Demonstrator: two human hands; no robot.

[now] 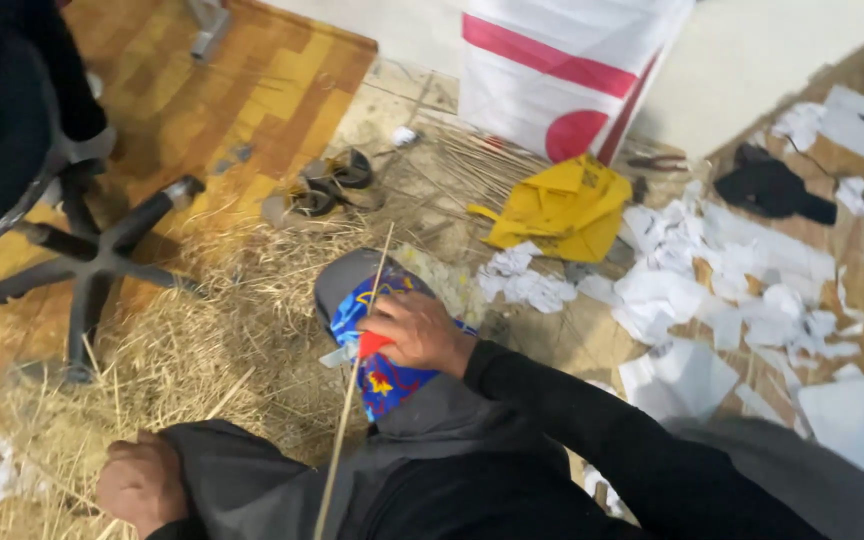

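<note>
My right hand [414,332] rests on my raised knee, which is covered by a blue patterned cloth [380,375]. It grips a red-handled cutter [369,345] against a long thin bamboo stick [352,385]. The stick runs from the bottom of the view up past the knee. My left hand [142,483] is low at the left, fingers closed by my dark sleeve near the stick's lower part; whether it holds the stick is hidden.
Dry straw [192,340] covers the floor at left. An office chair base [92,255] stands at far left. A pair of sandals [317,190], a yellow bag [557,205], torn white paper [712,290] and a red-and-white sheet [562,70] lie ahead.
</note>
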